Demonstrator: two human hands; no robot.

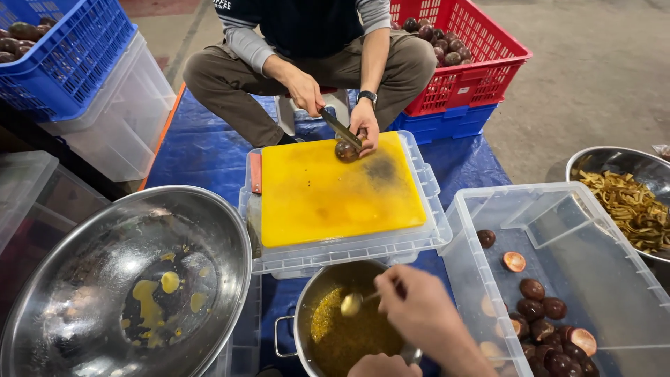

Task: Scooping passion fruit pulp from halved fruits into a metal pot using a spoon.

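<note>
- The wide, shallow steel basin (125,279) on the left held only smears and blobs of yellow pulp, so it looked nearly emptied.
- The blue plastic crate (63,52) at upper left was loaded with dark purple passion fruits, which I judged to be stock waiting to be cut.
- In the middle, a co-worker's hand (305,91) set a knife (340,127) to a fruit (347,150) steadied by that person's other hand on the stained yellow cutting board (335,192), which lay on an upturned clear plastic tub.
- Below it, the steel pot (335,328) was partly filled with seedy yellow pulp; scooping seemed well under way, not finished.
- The wearer's left hand (382,366) sat at the pot's near rim; whether its fingers were curled on anything, I could not tell.
- The right hand (412,307) was clamped on a metal spoon (352,304) held over the pulp.
- The clear plastic bin (593,230) on the right contained a cluster of halved and whole fruits (548,328), apparently awaiting scooping.
- The steel bowl (600,164) at far right held yellowish peel strips.
</note>
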